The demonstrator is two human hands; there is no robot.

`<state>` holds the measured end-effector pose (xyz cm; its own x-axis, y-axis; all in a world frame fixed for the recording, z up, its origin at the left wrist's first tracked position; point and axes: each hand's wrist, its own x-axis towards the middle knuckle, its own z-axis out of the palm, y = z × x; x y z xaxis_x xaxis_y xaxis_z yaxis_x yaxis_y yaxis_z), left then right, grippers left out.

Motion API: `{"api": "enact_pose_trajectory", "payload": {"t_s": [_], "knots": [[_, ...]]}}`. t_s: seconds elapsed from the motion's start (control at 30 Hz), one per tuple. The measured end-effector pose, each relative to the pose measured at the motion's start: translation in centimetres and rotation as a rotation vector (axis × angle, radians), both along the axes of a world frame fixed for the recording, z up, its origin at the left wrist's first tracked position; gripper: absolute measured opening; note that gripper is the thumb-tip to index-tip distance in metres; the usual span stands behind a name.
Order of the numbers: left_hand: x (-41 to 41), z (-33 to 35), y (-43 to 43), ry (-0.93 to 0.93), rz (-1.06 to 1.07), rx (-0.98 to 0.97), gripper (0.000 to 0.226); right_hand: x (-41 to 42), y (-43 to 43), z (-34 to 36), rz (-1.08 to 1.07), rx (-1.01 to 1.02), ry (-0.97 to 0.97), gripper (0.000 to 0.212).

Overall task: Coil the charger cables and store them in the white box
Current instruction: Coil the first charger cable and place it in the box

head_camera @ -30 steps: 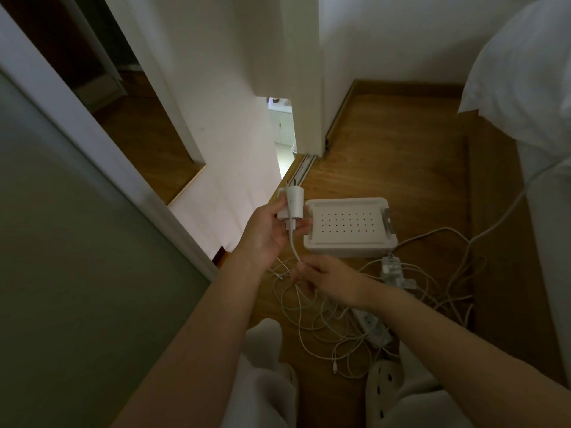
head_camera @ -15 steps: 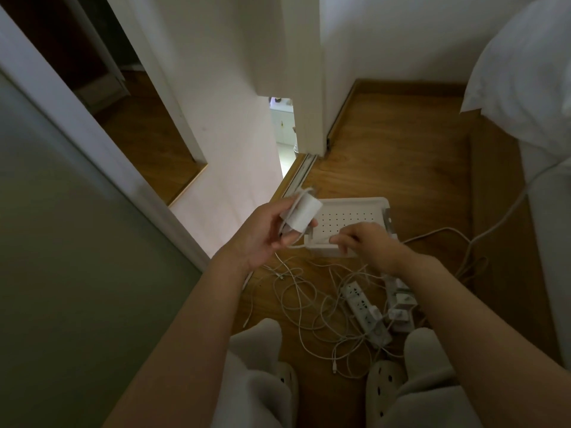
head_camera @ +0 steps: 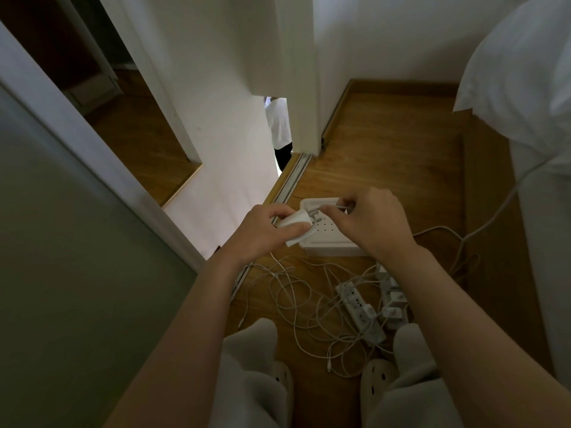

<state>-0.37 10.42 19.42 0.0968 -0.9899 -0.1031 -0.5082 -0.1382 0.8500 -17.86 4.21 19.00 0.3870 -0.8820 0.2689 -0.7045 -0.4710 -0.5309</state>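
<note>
My left hand (head_camera: 262,233) grips a white charger plug (head_camera: 293,225) above the floor, its prongs pointing right. My right hand (head_camera: 374,223) pinches the charger's white cable (head_camera: 330,207) just right of the plug, drawn taut between both hands. Both hands hover over the white box (head_camera: 327,242), which sits on the wooden floor with its dotted lid on and is partly hidden by them. More white cables (head_camera: 296,298) lie tangled on the floor below the box.
Two white power strips (head_camera: 360,310) with adapters lie among the tangle at right. A door frame (head_camera: 102,168) stands at left, bedding (head_camera: 522,72) at right. My knees and slippers (head_camera: 377,378) are at the bottom. A person stands beyond the door gap (head_camera: 279,131).
My right hand rose from the floor tangle to above the box, carrying the cable around the plug. My left hand tilted the plug from upright to lying sideways.
</note>
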Motion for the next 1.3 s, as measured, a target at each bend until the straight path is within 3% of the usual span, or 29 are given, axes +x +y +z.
{"api": "enact_pose_trajectory", "payload": {"t_s": [0.17, 0.33, 0.43, 0.53, 0.63, 0.77, 0.83, 1.13, 1.2, 1.3], "knots": [[0.3, -1.4, -0.3, -0.113, 0.126, -0.071, 0.013, 0.7, 1.2, 0.2, 0.063, 0.051, -0.034, 0.028], [0.2, -2.4, -0.8, -0.083, 0.269, -0.09, 0.028, 2.2, 2.7, -0.8, 0.171, 0.15, -0.023, 0.028], [-0.3, -2.4, -1.2, -0.012, 0.344, -0.109, 0.028, 3.1, 3.6, -0.9, 0.244, 0.192, -0.056, 0.025], [-0.7, -2.3, -1.6, 0.138, 0.444, -0.087, 0.028, 3.5, 4.3, -0.8, 0.354, 0.362, -0.114, 0.018], [-1.2, -1.7, -2.0, 0.433, 0.583, -0.023, 0.02, 3.8, 4.9, -1.4, 0.502, 0.52, -0.042, 0.015], [-1.1, 0.1, -1.8, 1.276, 0.584, -0.011, 0.012, 3.7, 4.8, -2.4, 0.587, 0.665, -0.038, 0.027], [-0.7, 0.5, -1.3, 1.462, 0.538, -0.028, 0.01, 3.1, 3.8, -2.6, 0.56, 0.654, -0.013, 0.033], [-1.1, 1.2, -0.5, 1.451, 0.46, -0.008, 0.024, 0.4, -0.2, -4.1, 0.39, 0.553, 0.008, 0.04], [-0.7, 1.7, -0.1, 1.344, 0.343, 0.011, 0.028, -0.9, -1.1, -4.2, 0.322, 0.535, 0.031, 0.037], [0.2, 1.4, 0.2, 1.006, 0.165, 0.104, 0.037, -2.5, -2.3, -3.9, 0.263, 0.489, 0.028, 0.035]]}}
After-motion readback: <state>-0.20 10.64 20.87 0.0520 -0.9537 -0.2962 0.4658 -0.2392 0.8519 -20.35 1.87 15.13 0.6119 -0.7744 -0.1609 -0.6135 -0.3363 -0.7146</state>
